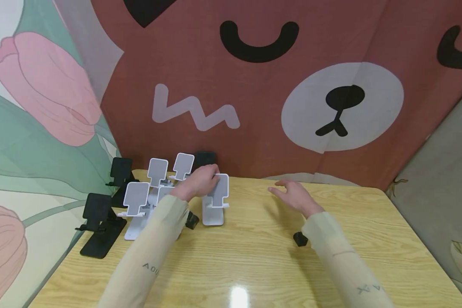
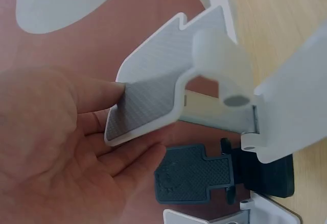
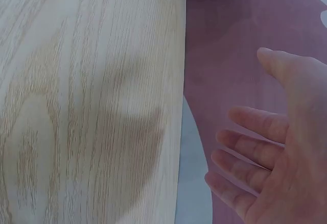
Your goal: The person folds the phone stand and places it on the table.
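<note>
My left hand (image 1: 200,180) pinches the top of a white phone stand (image 1: 221,190) with a grey pad on its plate. In the left wrist view the thumb lies on the grey face of the plate (image 2: 153,83), and the fingers are behind it. The stand's base (image 1: 213,217) shows below, on or close over the wooden table (image 1: 246,252). A black phone stand (image 2: 191,175) stands just behind. Over the table's right half, my right hand (image 1: 295,197) hangs with fingers spread and slightly bent, holding nothing; the right wrist view shows its bare palm (image 3: 286,178).
Several white phone stands (image 1: 136,197) crowd the table's left side, partly hidden by my left arm. Two black phone stands (image 1: 97,209) stand at the left edge. A printed bear cloth (image 1: 262,85) hangs behind the table's back edge.
</note>
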